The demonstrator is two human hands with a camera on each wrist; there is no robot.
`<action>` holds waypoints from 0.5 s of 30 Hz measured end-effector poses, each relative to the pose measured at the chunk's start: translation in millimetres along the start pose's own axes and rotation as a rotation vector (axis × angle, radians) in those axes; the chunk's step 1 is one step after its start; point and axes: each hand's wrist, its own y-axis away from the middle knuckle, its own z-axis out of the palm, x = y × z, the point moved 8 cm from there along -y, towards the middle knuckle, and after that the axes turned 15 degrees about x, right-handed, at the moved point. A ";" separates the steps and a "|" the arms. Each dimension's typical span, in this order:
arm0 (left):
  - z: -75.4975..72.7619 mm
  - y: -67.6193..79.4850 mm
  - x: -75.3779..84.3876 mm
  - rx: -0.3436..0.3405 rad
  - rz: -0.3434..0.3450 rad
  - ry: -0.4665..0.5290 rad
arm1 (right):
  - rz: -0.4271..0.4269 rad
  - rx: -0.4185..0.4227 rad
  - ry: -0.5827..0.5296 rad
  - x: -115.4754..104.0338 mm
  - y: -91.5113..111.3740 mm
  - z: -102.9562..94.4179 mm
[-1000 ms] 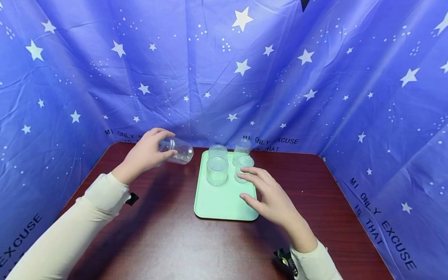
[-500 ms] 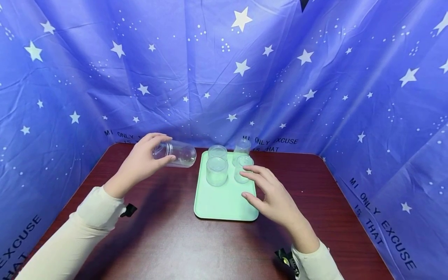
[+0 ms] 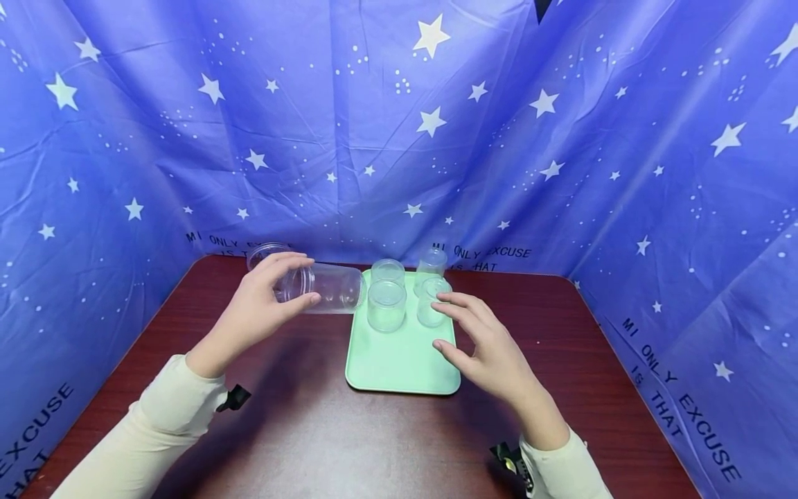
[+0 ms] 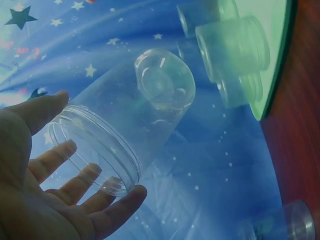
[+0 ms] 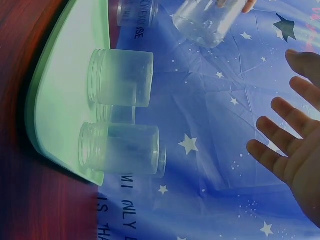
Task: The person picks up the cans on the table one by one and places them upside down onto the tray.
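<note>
The left hand (image 3: 252, 301) curls round a sideways clear jar (image 3: 339, 287) at ten o'clock of the green tray (image 3: 399, 364); the right hand (image 3: 492, 350), at three, holds nothing, grip spread.

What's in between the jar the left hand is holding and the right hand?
The near-left jar and the near-right jar, both standing on the green tray; the head view shows it.

Clear jars (image 3: 337, 288), mint tray (image 3: 402, 360), reddish-brown table (image 3: 349, 443), blue backdrop (image 3: 312, 111) (white stars (image 3: 431, 36), black lettering (image 3: 704, 427))
</note>
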 end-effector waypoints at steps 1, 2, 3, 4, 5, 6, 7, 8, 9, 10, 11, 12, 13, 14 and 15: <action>0.8 1.2 1.4 0.002 0.001 0.009 | 0.002 0.002 -0.003 0.0 0.0 -0.2; 1.7 2.5 2.4 0.002 0.000 0.015 | 0.003 0.004 -0.004 0.0 0.0 -0.5; 2.5 3.6 3.4 0.002 -0.001 0.022 | 0.007 0.004 -0.006 0.1 0.1 -0.7; 3.3 4.7 4.5 0.002 -0.002 0.032 | 0.011 0.005 -0.008 0.2 0.1 -1.0; 3.9 5.5 5.6 0.002 -0.004 0.039 | 0.014 0.006 -0.010 0.3 0.1 -1.3; 4.4 6.1 6.8 0.004 -0.006 0.050 | 0.017 0.006 -0.011 0.4 0.1 -1.4; 4.9 6.3 7.9 0.004 -0.009 0.064 | 0.018 0.008 -0.012 0.4 0.0 -1.7; 5.3 6.4 8.9 0.006 -0.012 0.077 | 0.019 0.010 -0.012 0.3 -0.1 -2.0; 5.7 6.4 10.0 0.007 -0.017 0.094 | 0.019 0.011 -0.015 0.2 -0.2 -2.1; 5.9 6.4 11.2 0.010 -0.018 0.107 | 0.017 0.013 -0.017 0.0 -0.3 -2.4; 6.0 6.5 12.4 0.014 -0.017 0.119 | 0.015 0.016 -0.021 -0.2 -0.4 -2.6; 6.3 6.7 13.8 0.016 -0.018 0.134 | 0.012 0.019 -0.026 -0.5 -0.6 -2.8; 6.6 7.2 15.3 0.018 -0.016 0.146 | 0.009 0.022 -0.032 -0.9 -0.8 -3.1; 7.0 7.8 16.9 0.019 -0.016 0.162 | 0.006 0.025 -0.038 -1.2 -0.9 -3.4; 7.6 8.6 18.5 0.018 -0.015 0.183 | 0.004 0.027 -0.044 -1.4 -1.0 -3.7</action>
